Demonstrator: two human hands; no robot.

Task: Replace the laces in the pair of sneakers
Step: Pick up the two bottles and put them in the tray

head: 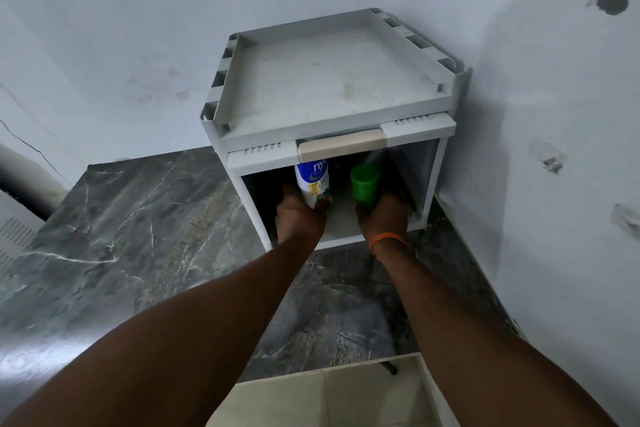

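Corner of a room: pale wall (pixel 138 28) on two sides, dark marbled floor (pixel 138 218) below. Tucked right into the corner is a white plastic cabinet (pixel 311 135) with a tray-like top and an open front, probably parked there to stay out of the way. At the bottom edge there's part of a light-coloured box (pixel 329 392); can't tell what it holds.

Both arms reach into the cabinet's opening. The left hand (pixel 299 218) is wrapped round the bottom of a white and blue bottle (pixel 313 180), and the right hand (pixel 382 218) is curled round a green jar (pixel 365 184), both held upright. There's an orange wristband (pixel 388 239) on the right wrist.

No sneakers or laces anywhere in view. My guess is the cabinet's being searched or cleared to get at them, so the lacing hasn't started.
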